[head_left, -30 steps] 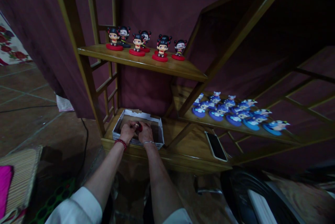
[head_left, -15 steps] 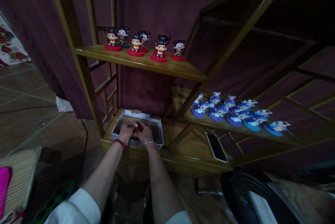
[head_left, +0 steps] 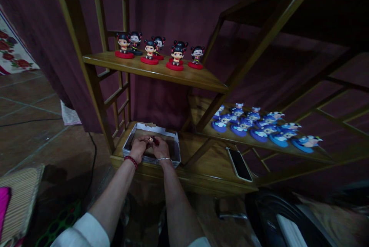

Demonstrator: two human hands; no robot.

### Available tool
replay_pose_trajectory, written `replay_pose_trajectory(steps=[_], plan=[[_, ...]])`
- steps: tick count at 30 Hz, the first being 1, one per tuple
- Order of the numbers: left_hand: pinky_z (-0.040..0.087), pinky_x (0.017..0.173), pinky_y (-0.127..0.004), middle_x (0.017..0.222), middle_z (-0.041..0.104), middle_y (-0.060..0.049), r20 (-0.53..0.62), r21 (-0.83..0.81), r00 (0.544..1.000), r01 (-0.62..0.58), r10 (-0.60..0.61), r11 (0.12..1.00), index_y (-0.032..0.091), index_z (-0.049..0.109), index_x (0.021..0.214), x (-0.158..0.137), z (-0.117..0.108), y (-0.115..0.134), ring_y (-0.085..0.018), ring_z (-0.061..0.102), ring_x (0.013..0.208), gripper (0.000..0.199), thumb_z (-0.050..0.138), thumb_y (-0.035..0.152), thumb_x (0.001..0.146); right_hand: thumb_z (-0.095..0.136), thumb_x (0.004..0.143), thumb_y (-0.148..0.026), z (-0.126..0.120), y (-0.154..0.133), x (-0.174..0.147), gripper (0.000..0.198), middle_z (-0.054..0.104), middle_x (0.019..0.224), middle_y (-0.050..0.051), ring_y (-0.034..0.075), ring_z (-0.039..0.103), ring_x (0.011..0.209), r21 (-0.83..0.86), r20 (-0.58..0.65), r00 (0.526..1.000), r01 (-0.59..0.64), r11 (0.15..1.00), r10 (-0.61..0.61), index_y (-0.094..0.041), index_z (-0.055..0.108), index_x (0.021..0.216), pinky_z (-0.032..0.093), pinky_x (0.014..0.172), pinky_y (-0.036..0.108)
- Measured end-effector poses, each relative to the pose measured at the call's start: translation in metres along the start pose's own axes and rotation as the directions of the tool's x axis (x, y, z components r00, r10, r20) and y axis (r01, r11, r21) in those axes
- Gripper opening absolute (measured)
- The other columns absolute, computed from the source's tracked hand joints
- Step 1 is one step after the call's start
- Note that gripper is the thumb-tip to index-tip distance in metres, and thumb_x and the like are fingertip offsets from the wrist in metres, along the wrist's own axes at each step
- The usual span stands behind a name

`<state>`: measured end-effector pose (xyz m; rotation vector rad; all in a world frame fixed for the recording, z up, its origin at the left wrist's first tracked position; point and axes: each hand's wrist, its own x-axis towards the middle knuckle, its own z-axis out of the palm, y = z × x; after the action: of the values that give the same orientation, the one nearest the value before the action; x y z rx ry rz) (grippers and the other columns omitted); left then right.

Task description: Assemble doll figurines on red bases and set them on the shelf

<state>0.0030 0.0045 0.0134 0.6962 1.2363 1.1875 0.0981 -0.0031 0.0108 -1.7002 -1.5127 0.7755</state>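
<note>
Figurine, small and dark-haired with a pale face, was caught between the left hand and the right hand of the person at the wooden shelving. Both hands had their fingers curled in close, with hardly any gap beyond what the figurine filled, and they covered much of it; I couldn't tell which fingertips bore its weight. It was over the open, white-walled box, within the rim as I saw it, though I couldn't make out whether it touched the bottom. That box sat at the left end of the lower shelf. Red beads ringed the left wrist, a thin silvery bangle the right. Farther right on the same board lay a dark-screened phone. On the upper shelf stood black-haired figurines, mostly on red bases; off to the right, blue figurines crowded a middle shelf. A dark purplish curtain hung behind.
</note>
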Motion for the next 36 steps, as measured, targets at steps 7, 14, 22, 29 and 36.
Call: replay_pose_trajectory(steps=[7, 14, 22, 29, 36], plan=[[0.049, 0.066, -0.025, 0.064, 0.064, -0.004, -0.03, 0.021, 1.0, -0.004, 0.005, 1.0, 0.01, 0.06, 0.077, 0.007, -0.002, -0.005, -0.011, 0.06, 0.06, 0.014, 0.05, 0.006, 0.069, 0.052, 0.075, -0.025, -0.003, -0.005, -0.001, 0.018, 0.065, 0.084, 0.004, 0.014, 0.06, 0.079, -0.017, -0.009, 0.999, -0.049, 0.999, 0.049, -0.017, 0.057, 0.089, 0.045, 0.073, 0.025], [0.047, 0.07, -0.024, 0.071, 0.066, -0.004, 0.007, 0.109, 0.997, -0.081, 0.08, 0.991, 0.01, 0.061, 0.072, 0.003, -0.004, -0.005, -0.012, 0.06, 0.067, 0.015, 0.053, 0.005, 0.061, 0.044, 0.079, -0.028, -0.005, -0.006, -0.002, 0.019, 0.065, 0.088, 0.006, 0.015, 0.059, 0.083, 0.045, -0.067, 0.997, -0.025, 0.999, 0.028, -0.016, 0.055, 0.091, 0.044, 0.075, 0.025], [0.046, 0.073, -0.026, 0.074, 0.068, -0.004, 0.075, 0.27, 0.988, -0.149, 0.134, 0.951, 0.014, 0.065, 0.076, 0.002, -0.005, -0.005, -0.015, 0.061, 0.074, 0.026, 0.056, 0.002, 0.055, 0.043, 0.079, -0.031, -0.007, -0.008, -0.001, 0.022, 0.065, 0.091, 0.006, 0.014, 0.06, 0.084, 0.142, -0.106, 0.99, -0.081, 0.986, 0.097, -0.017, 0.055, 0.093, 0.044, 0.075, 0.024], [0.044, 0.072, -0.027, 0.078, 0.068, -0.005, 0.139, 0.565, 0.961, -0.275, 0.238, 0.778, 0.017, 0.065, 0.089, 0.005, -0.006, -0.011, -0.018, 0.061, 0.078, 0.034, 0.059, 0.006, 0.057, 0.043, 0.079, -0.034, -0.006, -0.005, -0.002, 0.023, 0.064, 0.089, 0.005, 0.015, 0.059, 0.083, 0.14, -0.116, 0.991, -0.046, 0.989, 0.063, -0.017, 0.054, 0.09, 0.045, 0.075, 0.025], [0.042, 0.071, -0.027, 0.085, 0.067, -0.009, 0.216, 0.696, 0.933, -0.353, 0.287, 0.625, 0.017, 0.061, 0.101, -0.005, -0.007, -0.004, -0.021, 0.061, 0.081, 0.039, 0.055, 0.008, 0.063, 0.043, 0.078, -0.036, -0.002, 0.005, -0.002, 0.023, 0.064, 0.088, 0.004, 0.015, 0.059, 0.081, 0.205, -0.109, 0.994, 0.006, 0.979, 0.016, -0.018, 0.053, 0.089, 0.045, 0.074, 0.025]])
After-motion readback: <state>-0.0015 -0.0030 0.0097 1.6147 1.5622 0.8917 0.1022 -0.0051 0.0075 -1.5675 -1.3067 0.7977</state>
